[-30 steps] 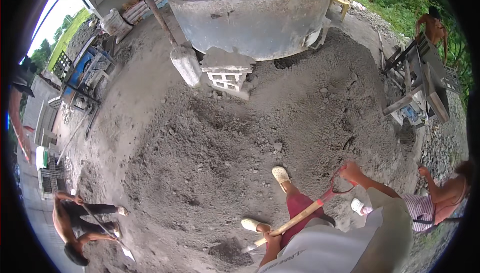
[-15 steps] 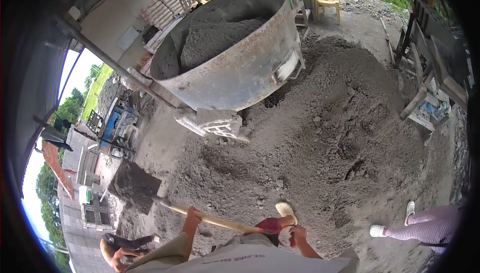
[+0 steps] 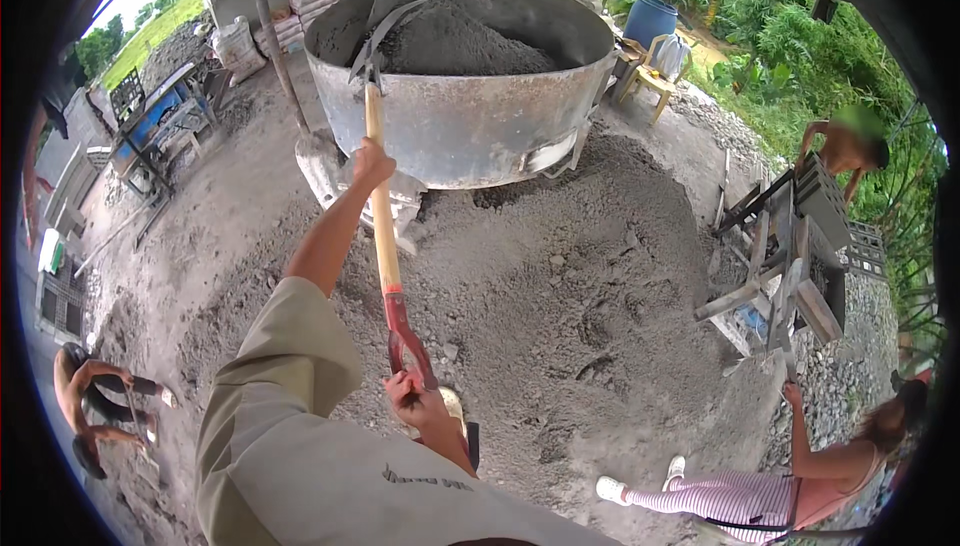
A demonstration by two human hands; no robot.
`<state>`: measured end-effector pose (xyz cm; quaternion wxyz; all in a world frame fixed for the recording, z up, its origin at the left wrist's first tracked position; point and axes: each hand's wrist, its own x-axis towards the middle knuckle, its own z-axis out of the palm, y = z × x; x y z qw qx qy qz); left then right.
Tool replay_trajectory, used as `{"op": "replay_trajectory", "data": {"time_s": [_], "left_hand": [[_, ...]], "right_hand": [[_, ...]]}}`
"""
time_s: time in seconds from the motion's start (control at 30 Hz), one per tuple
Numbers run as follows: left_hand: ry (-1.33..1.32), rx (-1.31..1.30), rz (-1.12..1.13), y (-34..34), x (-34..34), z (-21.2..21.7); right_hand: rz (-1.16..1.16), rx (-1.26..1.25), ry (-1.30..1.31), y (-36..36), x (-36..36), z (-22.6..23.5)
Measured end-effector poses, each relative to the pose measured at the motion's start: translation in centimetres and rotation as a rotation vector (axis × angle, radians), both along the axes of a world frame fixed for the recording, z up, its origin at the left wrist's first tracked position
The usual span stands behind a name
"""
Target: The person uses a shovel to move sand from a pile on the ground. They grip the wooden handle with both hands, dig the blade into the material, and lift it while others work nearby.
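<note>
Head view: left grip (image 3: 374, 163) wrapped round shovel (image 3: 384, 236) shaft, right grip (image 3: 416, 403) round red handle (image 3: 399, 318). Blade (image 3: 378, 38) at drum (image 3: 460, 131) rim; load unclear. Drum holds heaped mix (image 3: 465, 44); large pile (image 3: 640, 236) left on ground (image 3: 235, 181).

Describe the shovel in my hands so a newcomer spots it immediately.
Start at the big metal drum, top centre. From there, the shovel runs down toward the camera: pale wooden shaft, left hand around it, right hand at the red grip. Those two hands set it apart from the other shovel the bent co-worker holds at lower left.
</note>
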<state>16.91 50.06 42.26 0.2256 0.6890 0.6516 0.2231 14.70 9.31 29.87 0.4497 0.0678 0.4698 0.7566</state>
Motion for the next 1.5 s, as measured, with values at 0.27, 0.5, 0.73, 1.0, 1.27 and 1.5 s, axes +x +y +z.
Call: {"op": "replay_trajectory", "data": {"time_s": [0.27, 0.5, 0.73, 1.0, 1.27, 1.5], "left_hand": [[-0.242, 0.029, -0.048, -5.1, -1.5, -2.7], [-1.24, -0.634, 0.223, -22.4, -9.8, -10.4], [-2.151, -1.066, 0.869, -43.3, -27.7, -24.3], [-1.654, -1.12, 1.638, -60.5, -39.1, -30.5], [-1.969, -0.829, 1.336, -66.0, -45.6, -25.4], [-2.303, -0.429, 0.957, -68.8, -50.4, -11.2]], "right_hand": [[-0.257, -0.039, -0.577, -6.2, 1.6, 0.9], [-0.174, -0.572, -1.812, -21.3, 2.0, 5.0], [0.199, 0.079, -3.087, -26.7, -12.1, 20.0], [0.086, 0.609, -2.596, -25.2, -17.1, 22.4], [-0.032, 1.204, -2.729, -31.8, -23.7, 20.1], [-0.723, 1.409, -2.213, -36.0, -29.6, 27.4]]}}
